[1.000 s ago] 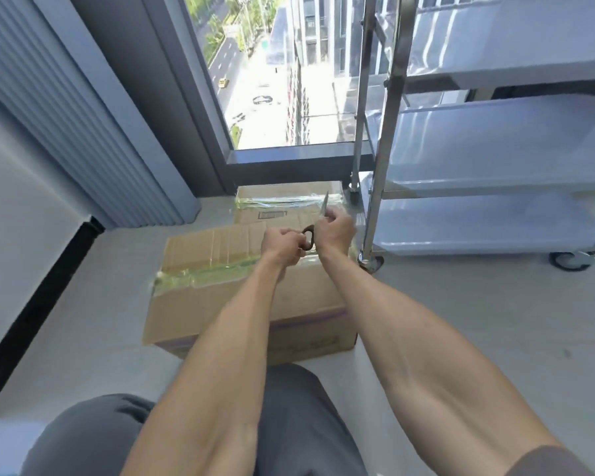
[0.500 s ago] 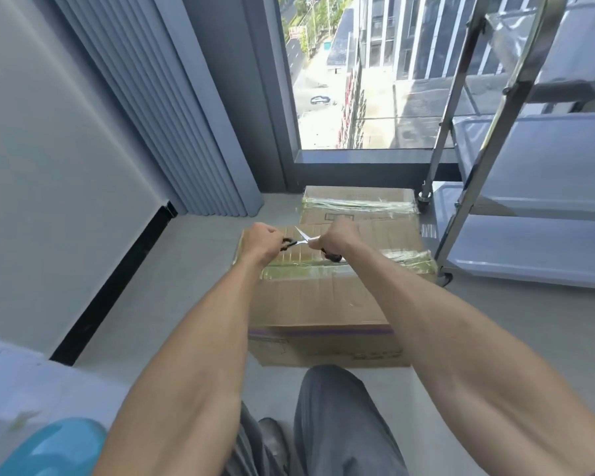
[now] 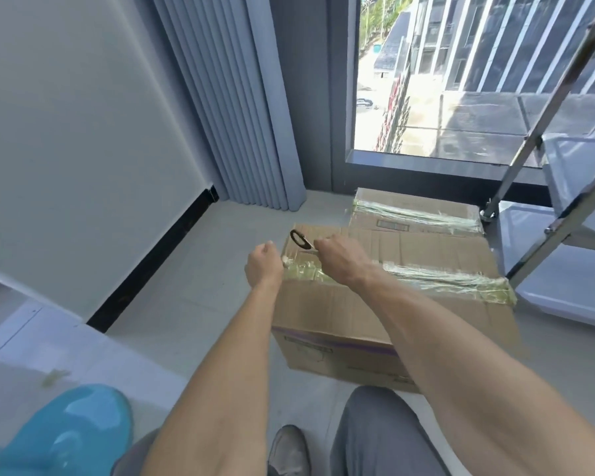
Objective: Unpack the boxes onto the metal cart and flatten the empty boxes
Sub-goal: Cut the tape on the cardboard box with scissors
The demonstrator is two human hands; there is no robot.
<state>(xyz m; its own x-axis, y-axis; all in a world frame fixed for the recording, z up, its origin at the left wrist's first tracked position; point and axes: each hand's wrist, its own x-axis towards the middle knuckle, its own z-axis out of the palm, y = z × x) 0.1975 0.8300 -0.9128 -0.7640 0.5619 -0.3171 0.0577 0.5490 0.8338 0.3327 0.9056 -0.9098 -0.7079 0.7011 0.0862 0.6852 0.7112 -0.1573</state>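
Boxes still taped, scissors at the near one's left end

Right hand (image 3: 340,259) is curled around the scissors (image 3: 301,240) — a black handle loop sticks out to the left above the near box (image 3: 375,304) top. Left hand (image 3: 263,267) is curled at that box's left edge, pinching a bit of the tape (image 3: 443,280) where the strip wraps over. This box sits on the floor (image 3: 193,297) in front of the person's knees; a second taped box (image 3: 413,211) lies just behind it, by the window (image 3: 443,80). Metal cart (image 3: 564,207) stands to the right of both — its shelves look bare. A blue stool (image 3: 66,431) is at lower left.
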